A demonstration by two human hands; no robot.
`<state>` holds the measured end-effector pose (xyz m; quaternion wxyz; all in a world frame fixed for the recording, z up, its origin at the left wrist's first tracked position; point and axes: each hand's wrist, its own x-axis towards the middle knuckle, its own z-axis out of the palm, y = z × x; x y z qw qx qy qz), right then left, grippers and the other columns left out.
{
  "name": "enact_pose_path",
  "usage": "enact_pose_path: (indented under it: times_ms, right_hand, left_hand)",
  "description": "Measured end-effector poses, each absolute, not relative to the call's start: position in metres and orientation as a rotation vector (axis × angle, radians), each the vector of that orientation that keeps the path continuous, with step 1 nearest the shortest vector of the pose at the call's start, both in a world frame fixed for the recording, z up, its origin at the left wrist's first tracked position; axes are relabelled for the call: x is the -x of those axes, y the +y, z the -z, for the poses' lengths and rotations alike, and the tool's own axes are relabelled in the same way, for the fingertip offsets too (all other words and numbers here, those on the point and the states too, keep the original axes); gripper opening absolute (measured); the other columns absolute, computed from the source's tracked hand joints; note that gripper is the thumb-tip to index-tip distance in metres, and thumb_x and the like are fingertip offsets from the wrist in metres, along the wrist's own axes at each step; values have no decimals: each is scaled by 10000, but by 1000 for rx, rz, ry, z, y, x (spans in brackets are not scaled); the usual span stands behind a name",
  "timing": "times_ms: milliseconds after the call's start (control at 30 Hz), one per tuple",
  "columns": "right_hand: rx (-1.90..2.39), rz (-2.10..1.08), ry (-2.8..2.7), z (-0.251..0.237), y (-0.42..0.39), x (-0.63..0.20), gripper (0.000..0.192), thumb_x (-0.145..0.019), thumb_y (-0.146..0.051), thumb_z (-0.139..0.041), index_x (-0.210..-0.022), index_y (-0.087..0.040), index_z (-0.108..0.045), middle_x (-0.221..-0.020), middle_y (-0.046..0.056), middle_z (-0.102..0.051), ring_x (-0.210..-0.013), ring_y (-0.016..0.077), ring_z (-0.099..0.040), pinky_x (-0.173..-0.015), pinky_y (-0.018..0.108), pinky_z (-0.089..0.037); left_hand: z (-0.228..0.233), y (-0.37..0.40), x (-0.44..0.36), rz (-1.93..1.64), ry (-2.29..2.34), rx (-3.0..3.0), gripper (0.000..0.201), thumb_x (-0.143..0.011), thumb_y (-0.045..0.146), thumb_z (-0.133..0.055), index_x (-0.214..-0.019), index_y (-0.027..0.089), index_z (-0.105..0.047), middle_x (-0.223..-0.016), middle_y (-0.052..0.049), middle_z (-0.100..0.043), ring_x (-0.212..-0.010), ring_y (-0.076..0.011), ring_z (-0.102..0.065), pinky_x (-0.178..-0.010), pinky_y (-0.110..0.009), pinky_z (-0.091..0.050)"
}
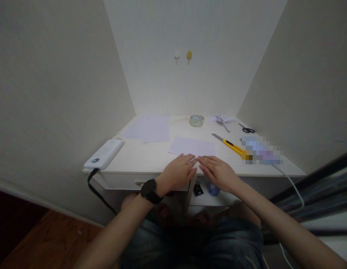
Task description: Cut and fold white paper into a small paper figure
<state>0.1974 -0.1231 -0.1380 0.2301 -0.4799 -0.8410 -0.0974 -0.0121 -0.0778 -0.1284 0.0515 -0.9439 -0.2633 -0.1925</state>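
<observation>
A pale sheet of paper point(192, 146) lies on the white desk point(151, 158) near its front edge. My left hand point(178, 172), with a black watch on the wrist, lies flat on the sheet's near edge, fingers pointing right. My right hand point(218, 172) lies flat beside it, fingers pointing left, so the fingertips of both hands almost meet over the paper. Neither hand grips anything.
More paper sheets point(149, 127) lie at the back left. A tape roll point(196, 120), a folded paper shape point(222, 119), scissors point(248, 129) and a yellow utility knife point(231, 145) lie on the right. A white power bank point(104, 154) sits at the left edge. A cable point(291, 183) hangs off the right.
</observation>
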Motion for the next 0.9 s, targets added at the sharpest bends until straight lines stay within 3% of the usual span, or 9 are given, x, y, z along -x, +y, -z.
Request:
enact_pose_path:
  times_ms: [100,333,500,567,700,767,833,900]
  right_hand:
    - [1286,264,-2315,139,-124,-206,386,-1010,-265,-406,-1280,-132,-646,-1298,114,-668,-1196,253,-631,-1058,453,-505]
    - [1260,215,-2303,138,-121,-219,361,-994,-265,-448,-1283,-198,-654,-1295,84,-674,-1201,242,-630,-1057,459,-507]
    - [1189,80,-2333,130,-113,-231,332,-986,-270,-476,-1238,-217,-685,-1230,70,-712,-1187,230,-635,-1037,435,-519]
    - [1164,28,-2334,127,-110,-234,320,-981,-273,-489,-1218,-218,-698,-1198,71,-727,-1173,230,-643,-1022,431,-528]
    - [1121,-22,-2343,125,-103,-238,304,-974,-278,-506,-1189,-217,-713,-1200,75,-725,-1174,230,-646,-1021,430,-526]
    - [1107,-34,-2352,124,-101,-239,302,-970,-276,-514,-1188,-218,-714,-1213,75,-719,-1184,233,-642,-1029,435,-521]
    - [1099,-43,-2360,124,-99,-241,299,-962,-262,-520,-1186,-227,-715,-1221,67,-716,-1191,233,-640,-1036,439,-517]
    - [1095,-30,-2378,123,-99,-241,302,-957,-239,-514,-1176,-231,-720,-1216,56,-719,-1195,229,-638,-1044,435,-514]
  left_hand:
    - [129,-72,25,616,-870,2827,444,-1020,332,-362,-1315,56,-546,-1363,-185,-585,-1314,-251,-514,-1122,-404,-410]
    - [117,-62,62,575,-926,2788,405,-1032,322,-333,-1284,158,-604,-1309,-88,-648,-1228,-229,-572,-1060,-427,-443]
    - [103,-64,62,452,-933,2754,380,-1023,331,-346,-1202,178,-644,-1230,-95,-675,-1124,-246,-596,-952,-440,-458]
    - [98,-66,55,446,-861,2734,361,-1009,341,-385,-1212,200,-647,-1262,-91,-661,-1197,-284,-551,-1006,-498,-407]
    - [90,-73,38,505,-723,2682,348,-963,359,-481,-1249,253,-649,-1326,-68,-632,-1395,-387,-349,-1116,-681,-177]
    - [86,-74,30,507,-678,2670,340,-954,363,-492,-1224,251,-666,-1296,-69,-647,-1433,-399,-283,-1127,-711,-95]
    - [85,-73,24,480,-630,2699,338,-960,359,-477,-1211,240,-671,-1251,-76,-666,-1409,-376,-330,-1135,-682,-138]
    - [86,-68,19,415,-565,2782,346,-980,343,-440,-1216,226,-663,-1210,-83,-676,-1291,-323,-469,-1084,-580,-315]
